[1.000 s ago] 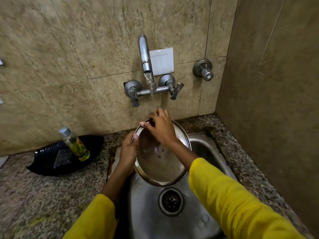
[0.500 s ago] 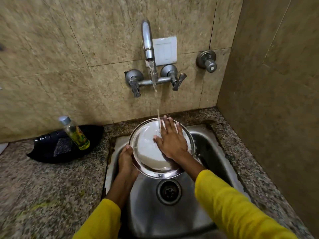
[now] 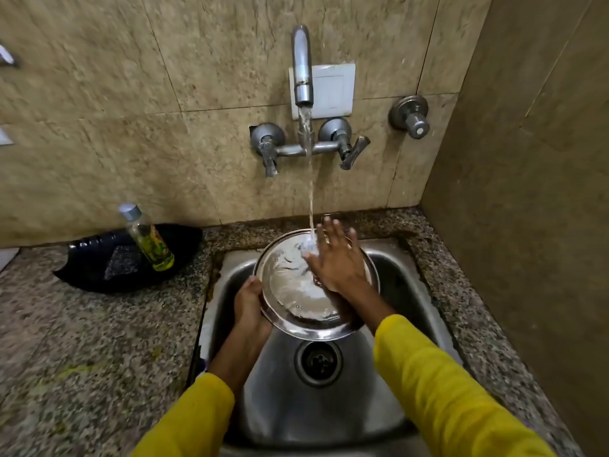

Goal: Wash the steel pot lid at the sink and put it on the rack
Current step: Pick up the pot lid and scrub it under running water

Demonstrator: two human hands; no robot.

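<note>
Nearest us, 2 yellow sleeves [image 3: 441, 390] reach over the steel sink [image 3: 316, 420], its drain [image 3: 318, 360] bare below the action. The left hand [image 3: 249, 303] grips the near-left rim of the steel pot lid [image 3: 293, 291], fingers curled under it, holding it tilted above the basin. The right hand [image 3: 336, 262] lies flat and spread on the lid's face, gripping nothing, just rubbing. And here is the change: a second ago that hand was pinching the top edge with the lid stood up; now the lid is turned hollow side up and the stream from the tap [image 3: 302, 65] lands right on it, splashing at the fingertips. So this looks like the rinse in full swing, with the racking yet to come, and no rack in sight. Left on the worktop [image 3: 82, 341], a small bottle [image 3: 146, 237] leans in a black tray [image 3: 131, 262].
</note>
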